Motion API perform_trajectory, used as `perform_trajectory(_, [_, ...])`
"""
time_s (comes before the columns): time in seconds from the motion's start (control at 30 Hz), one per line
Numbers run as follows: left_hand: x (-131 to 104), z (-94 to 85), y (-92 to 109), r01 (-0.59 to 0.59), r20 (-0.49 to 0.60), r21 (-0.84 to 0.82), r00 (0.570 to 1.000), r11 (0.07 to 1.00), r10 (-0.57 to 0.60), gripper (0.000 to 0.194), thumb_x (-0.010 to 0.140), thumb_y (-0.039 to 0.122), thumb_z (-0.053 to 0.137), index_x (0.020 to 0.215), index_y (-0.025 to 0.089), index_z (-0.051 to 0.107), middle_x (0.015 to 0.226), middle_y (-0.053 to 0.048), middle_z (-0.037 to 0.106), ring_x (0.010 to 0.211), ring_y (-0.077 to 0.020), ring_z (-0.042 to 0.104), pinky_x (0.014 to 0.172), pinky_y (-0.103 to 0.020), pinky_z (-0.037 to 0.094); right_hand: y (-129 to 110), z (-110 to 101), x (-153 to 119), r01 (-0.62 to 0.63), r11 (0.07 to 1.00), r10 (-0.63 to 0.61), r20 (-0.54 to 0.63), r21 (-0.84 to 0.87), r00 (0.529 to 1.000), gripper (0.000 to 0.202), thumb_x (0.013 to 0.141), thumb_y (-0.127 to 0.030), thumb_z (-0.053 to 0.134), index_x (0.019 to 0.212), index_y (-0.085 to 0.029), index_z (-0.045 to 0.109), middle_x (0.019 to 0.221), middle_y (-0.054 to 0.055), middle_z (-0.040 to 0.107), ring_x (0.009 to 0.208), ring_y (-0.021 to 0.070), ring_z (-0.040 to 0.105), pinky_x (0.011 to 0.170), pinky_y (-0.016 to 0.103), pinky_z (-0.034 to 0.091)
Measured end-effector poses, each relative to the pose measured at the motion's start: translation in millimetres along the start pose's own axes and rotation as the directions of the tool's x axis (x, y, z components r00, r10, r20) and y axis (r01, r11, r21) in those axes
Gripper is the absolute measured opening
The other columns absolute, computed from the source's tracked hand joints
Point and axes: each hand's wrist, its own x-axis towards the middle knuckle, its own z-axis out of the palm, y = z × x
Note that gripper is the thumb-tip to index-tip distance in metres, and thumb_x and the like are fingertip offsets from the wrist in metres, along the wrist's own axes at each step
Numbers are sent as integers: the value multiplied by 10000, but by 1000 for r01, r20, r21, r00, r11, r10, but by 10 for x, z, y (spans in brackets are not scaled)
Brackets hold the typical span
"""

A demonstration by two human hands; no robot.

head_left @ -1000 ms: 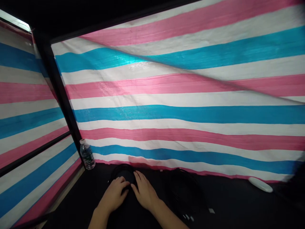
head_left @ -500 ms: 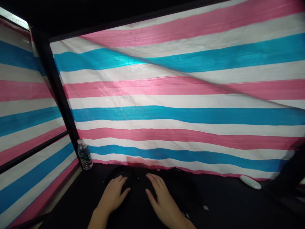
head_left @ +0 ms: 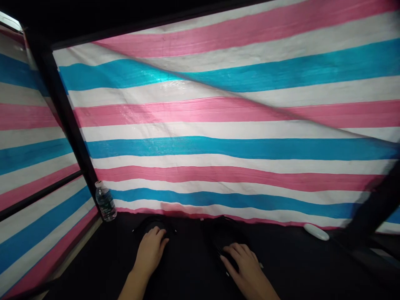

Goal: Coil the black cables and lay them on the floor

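Note:
On the dark table, my left hand (head_left: 151, 249) is palm down beside a thin black cable (head_left: 146, 221), its fingers slightly bent and apart, with nothing visible in it. My right hand (head_left: 245, 264) rests over a coiled black cable (head_left: 215, 237) with light-coloured connector ends. Its thumb and fingers are apart and curve over the dark coil; no grip on the cable shows.
A clear plastic bottle (head_left: 106, 203) with a white cap stands in the back left corner by a black post (head_left: 68, 121). A white oval object (head_left: 316, 231) lies at the back right. Striped sheeting (head_left: 218, 148) hangs behind the table.
My right hand has moved right and toward me, onto the coiled cable. My left hand has stayed near the thin cable. The whole view has shifted slightly.

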Motion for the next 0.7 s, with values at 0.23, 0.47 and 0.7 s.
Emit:
perform_trajectory(0.23, [22, 104, 65, 33, 45, 83, 998, 996, -37, 408, 1025, 262, 358, 1316, 208, 638, 1173, -116, 649, 1057, -241, 629, 843, -323, 493, 24, 71, -19, 12, 998, -8, -74, 63, 997, 249, 997, -426, 525, 1053, -257, 699, 1043, 77, 661, 1027, 273, 602, 921, 458, 484])
perform_trajectory(0.47, [-14, 116, 128, 19, 42, 150, 999, 989, -26, 468, 1029, 270, 322, 1425, 205, 562, 1209, -147, 644, 1077, -283, 626, 891, -388, 476, 30, 63, 22, 15, 998, -10, -76, 58, 997, 259, 987, -431, 534, 1039, -257, 719, 1014, 76, 661, 994, 271, 614, 898, 456, 496])
perform_trajectory(0.7, [-54, 83, 88, 26, 27, 162, 999, 986, -31, 435, 1003, 279, 383, 1352, 155, 613, 1205, -160, 649, 1074, -297, 632, 919, -418, 470, 27, -29, 50, 37, 998, -35, -36, 50, 999, 271, 983, -466, 549, 1001, -257, 721, 990, 66, 662, 972, 261, 624, 909, 462, 497])
